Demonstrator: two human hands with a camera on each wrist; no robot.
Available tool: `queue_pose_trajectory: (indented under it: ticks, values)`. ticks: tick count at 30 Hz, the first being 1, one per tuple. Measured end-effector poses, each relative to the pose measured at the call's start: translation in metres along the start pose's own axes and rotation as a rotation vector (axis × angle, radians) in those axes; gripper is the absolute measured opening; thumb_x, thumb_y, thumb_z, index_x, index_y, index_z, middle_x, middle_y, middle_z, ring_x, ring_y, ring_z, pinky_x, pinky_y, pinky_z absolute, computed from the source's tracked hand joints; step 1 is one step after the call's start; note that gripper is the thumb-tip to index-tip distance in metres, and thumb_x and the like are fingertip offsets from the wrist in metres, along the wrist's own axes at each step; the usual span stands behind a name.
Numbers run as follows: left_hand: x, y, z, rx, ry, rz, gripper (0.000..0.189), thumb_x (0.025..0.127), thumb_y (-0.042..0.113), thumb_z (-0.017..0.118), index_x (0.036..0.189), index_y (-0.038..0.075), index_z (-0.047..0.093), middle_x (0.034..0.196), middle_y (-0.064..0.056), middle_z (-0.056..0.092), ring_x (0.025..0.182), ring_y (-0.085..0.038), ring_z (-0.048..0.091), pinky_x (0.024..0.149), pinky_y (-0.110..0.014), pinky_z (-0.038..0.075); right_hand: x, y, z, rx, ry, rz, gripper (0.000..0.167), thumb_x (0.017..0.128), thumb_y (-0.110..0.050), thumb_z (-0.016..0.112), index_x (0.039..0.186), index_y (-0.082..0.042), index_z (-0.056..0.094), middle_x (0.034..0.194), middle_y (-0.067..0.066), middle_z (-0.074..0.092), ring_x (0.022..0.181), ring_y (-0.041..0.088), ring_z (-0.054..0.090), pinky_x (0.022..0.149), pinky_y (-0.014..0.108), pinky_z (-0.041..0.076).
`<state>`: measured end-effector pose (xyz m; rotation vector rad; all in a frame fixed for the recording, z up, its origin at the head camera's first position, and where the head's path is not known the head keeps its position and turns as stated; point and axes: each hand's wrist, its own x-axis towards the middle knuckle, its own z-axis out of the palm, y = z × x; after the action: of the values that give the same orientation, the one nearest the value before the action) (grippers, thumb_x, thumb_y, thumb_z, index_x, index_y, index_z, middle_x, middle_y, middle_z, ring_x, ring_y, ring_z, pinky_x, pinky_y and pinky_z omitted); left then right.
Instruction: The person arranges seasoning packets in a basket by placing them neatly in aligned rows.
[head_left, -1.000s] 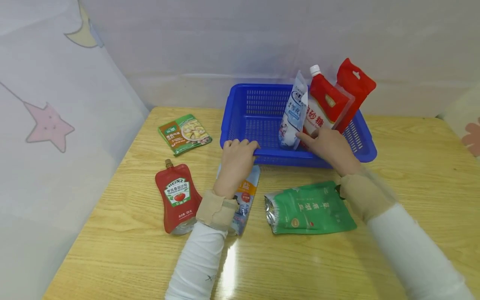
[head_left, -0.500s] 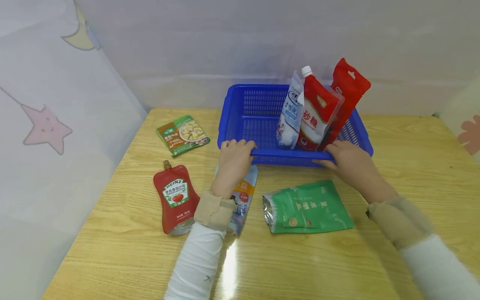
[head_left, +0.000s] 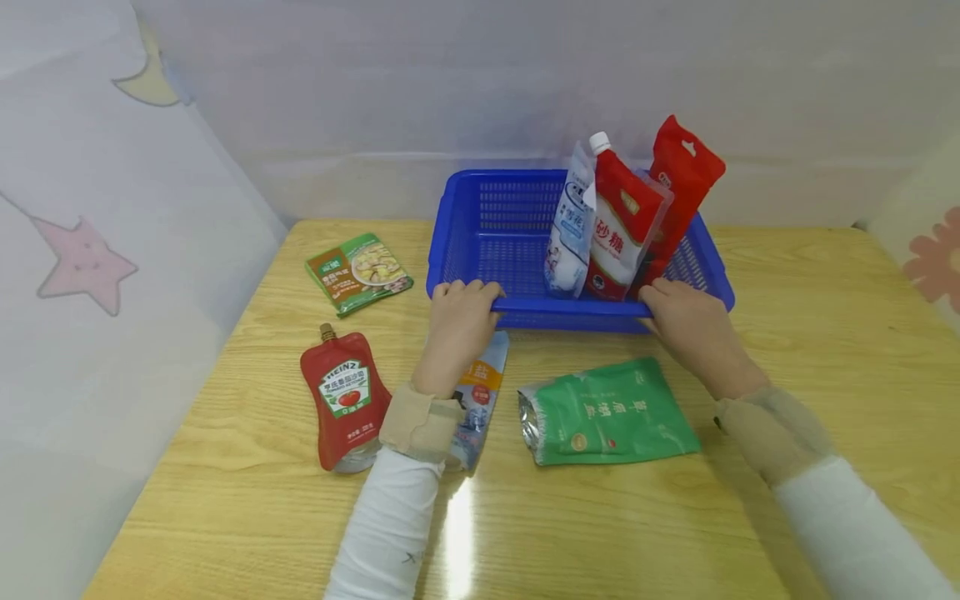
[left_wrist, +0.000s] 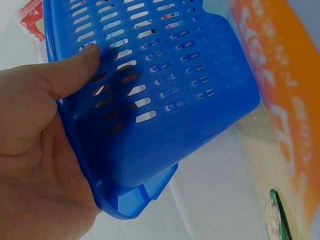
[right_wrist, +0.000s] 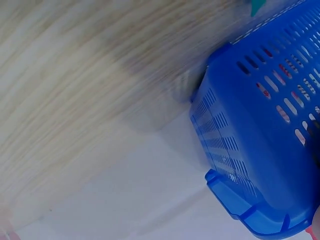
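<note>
My left hand [head_left: 462,327] grips the near rim of a blue plastic basket [head_left: 570,308], left of its middle. In the left wrist view the thumb [left_wrist: 75,70] presses the outside of the slotted wall. Further right, my right hand [head_left: 693,333] holds the same rim near its corner; the right wrist view barely shows this hand. Standing in the basket's right half are a light-blue and white bag [head_left: 572,237], a red and white sugar pouch [head_left: 626,221] with a white cap, and a taller red packet [head_left: 686,179] leaning behind it.
On the wooden table [head_left: 600,533] lie a Heinz ketchup pouch [head_left: 347,400], a green and brown soup packet [head_left: 360,271] and a green pouch [head_left: 611,417]. A blue and orange salt bag [head_left: 480,400] lies partly under my left forearm. A pale curtain [head_left: 375,100] hangs behind the basket.
My right hand has left the sugar pouch and moved down onto the basket's near rim, gripping it. My left hand keeps its hold. The head view has shifted slightly.
</note>
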<state>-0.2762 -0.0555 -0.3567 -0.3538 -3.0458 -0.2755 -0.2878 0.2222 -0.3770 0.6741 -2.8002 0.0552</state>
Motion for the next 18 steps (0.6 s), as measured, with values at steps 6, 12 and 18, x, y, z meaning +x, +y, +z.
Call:
queue_pose_trajectory:
  ticks: [6, 12, 18]
  values:
    - [0.0005, 0.0002, 0.002, -0.032, 0.008, -0.003, 0.024, 0.096, 0.027, 0.057, 0.117, 0.018, 0.065, 0.115, -0.003, 0.067, 0.108, -0.026, 0.057, 0.101, -0.043, 0.036, -0.0008, 0.0016, 0.0017, -0.008, 0.027, -0.006, 0.023, 0.08, -0.013, 0.075, 0.088, -0.001, 0.057, 0.084, 0.016, 0.061, 0.079, 0.032, 0.06, 0.072, 0.047, 0.055]
    - [-0.0018, -0.0011, 0.0006, -0.045, 0.013, 0.003, 0.023, 0.096, 0.026, 0.057, 0.116, 0.017, 0.065, 0.114, -0.004, 0.068, 0.108, -0.026, 0.057, 0.101, -0.044, 0.036, -0.0011, 0.0021, 0.0058, 0.005, 0.071, -0.016, 0.021, 0.081, -0.012, 0.074, 0.085, -0.001, 0.056, 0.081, 0.015, 0.061, 0.076, 0.031, 0.06, 0.069, 0.045, 0.055]
    - [-0.0011, 0.0002, -0.0002, -0.037, 0.019, 0.007, 0.024, 0.095, 0.027, 0.058, 0.116, 0.017, 0.065, 0.114, -0.004, 0.068, 0.108, -0.027, 0.058, 0.101, -0.044, 0.036, -0.0011, 0.0015, 0.0025, 0.002, 0.044, 0.002, 0.021, 0.082, -0.013, 0.074, 0.088, -0.001, 0.057, 0.082, 0.015, 0.061, 0.077, 0.031, 0.061, 0.07, 0.046, 0.055]
